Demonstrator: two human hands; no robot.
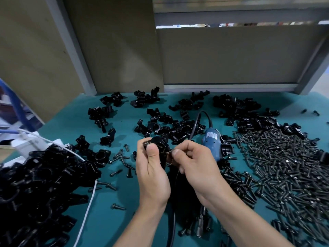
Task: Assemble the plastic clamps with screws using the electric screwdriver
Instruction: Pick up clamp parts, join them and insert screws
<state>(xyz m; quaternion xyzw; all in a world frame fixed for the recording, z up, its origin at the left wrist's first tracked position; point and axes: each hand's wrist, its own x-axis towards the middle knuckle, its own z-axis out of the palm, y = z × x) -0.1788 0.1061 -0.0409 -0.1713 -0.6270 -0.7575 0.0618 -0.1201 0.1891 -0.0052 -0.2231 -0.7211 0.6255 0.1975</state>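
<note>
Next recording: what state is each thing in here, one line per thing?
left hand: grips a black clamp, thumb across it.
clamp: held above the mat.
right hand: pinches a screw at the clamp's side.
screw: between fingertips; how far in, cannot tell.
electric screwdriver: lying on the mat, unheld, cord attached.
screw pile: loose, spread on the right.
clamp heap: piled at the left.

I see 1 black clamp (157, 147) held up in left hand (151, 175), screw (170, 153) at its right side. Blue screwdriver (211, 143) lies flat mid table (71, 122). Screw heap (284, 166) by right edge, clamp pile (41, 184) at near-left corner.
</note>
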